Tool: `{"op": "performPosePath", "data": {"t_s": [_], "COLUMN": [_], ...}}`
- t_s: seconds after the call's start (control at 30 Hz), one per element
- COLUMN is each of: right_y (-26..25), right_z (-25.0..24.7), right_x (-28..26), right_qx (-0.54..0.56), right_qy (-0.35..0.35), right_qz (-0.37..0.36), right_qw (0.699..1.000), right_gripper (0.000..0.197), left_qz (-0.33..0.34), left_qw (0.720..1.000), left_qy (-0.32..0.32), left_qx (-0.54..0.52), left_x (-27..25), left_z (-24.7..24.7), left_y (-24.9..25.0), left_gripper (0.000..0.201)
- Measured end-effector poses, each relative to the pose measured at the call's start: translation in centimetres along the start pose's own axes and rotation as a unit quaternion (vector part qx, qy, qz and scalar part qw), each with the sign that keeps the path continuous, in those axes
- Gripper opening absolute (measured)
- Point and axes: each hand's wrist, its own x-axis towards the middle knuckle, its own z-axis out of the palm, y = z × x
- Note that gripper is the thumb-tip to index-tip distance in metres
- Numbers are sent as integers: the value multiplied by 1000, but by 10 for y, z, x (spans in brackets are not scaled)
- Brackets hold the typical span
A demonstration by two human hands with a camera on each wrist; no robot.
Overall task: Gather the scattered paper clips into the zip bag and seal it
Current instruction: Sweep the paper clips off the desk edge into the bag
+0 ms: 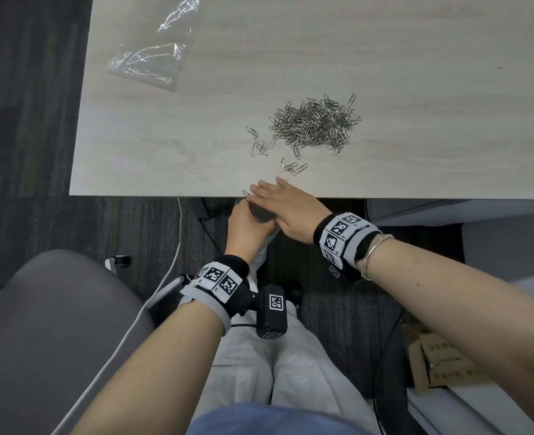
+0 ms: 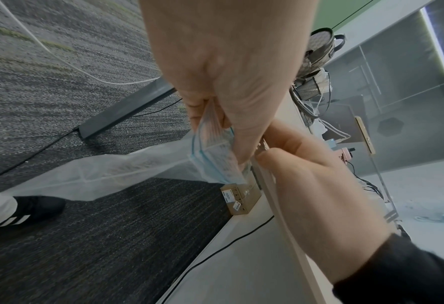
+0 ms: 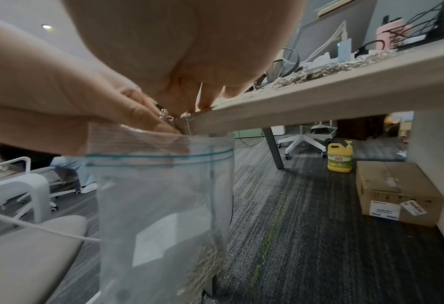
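Both hands meet at the near edge of a pale wood-grain table, where a seated person works over their lap. Held just below the table's edge, the left hand has its fingers curled round the mouth of a clear zip bag, keeping it open against the edge. Reaching in from the right, the right hand lies palm down with fingers straight and flat on the tabletop at the rim, pressing on a few paper clips right above the bag's opening; it grips nothing. Each wrist wears a black band with square black-and-white markers.

Hanging upright from the left hand, the zip bag shows a blue double seal line near its top, still unsealed, and a white label on its side. A grey mass of clips lies in its bottom corner.

On the table, a heaped pile of paper clips sits a little beyond the hands, with a small loose group to its left and another small cluster just beyond the right fingertips. One single clip lies at the very edge beside the left hand. Crumpled clear plastic rests at the table's far left.
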Motion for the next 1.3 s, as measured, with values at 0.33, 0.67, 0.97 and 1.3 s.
{"op": "performPosePath", "data": {"t_s": [0.33, 0.67, 0.97, 1.3], "right_y": [25, 17, -9, 12], "right_z": [-7, 3, 18, -10], "right_x": [-22, -3, -24, -7], "right_qx": [101, 55, 148, 138], "right_qy": [144, 71, 42, 90], "right_qz": [156, 124, 63, 104], "right_qw": [972, 988, 986, 981], "right_gripper": [64, 57, 51, 63], "left_qz": [-11, -3, -6, 7], "left_qw": [999, 999, 1000, 999], "left_qy": [-7, 8, 8, -5], "left_qx": [31, 42, 13, 31], "left_x": [2, 1, -1, -6], "left_z": [11, 7, 7, 6], "left_y": [-3, -3, -1, 2], "left_gripper": [48, 46, 35, 39]}}
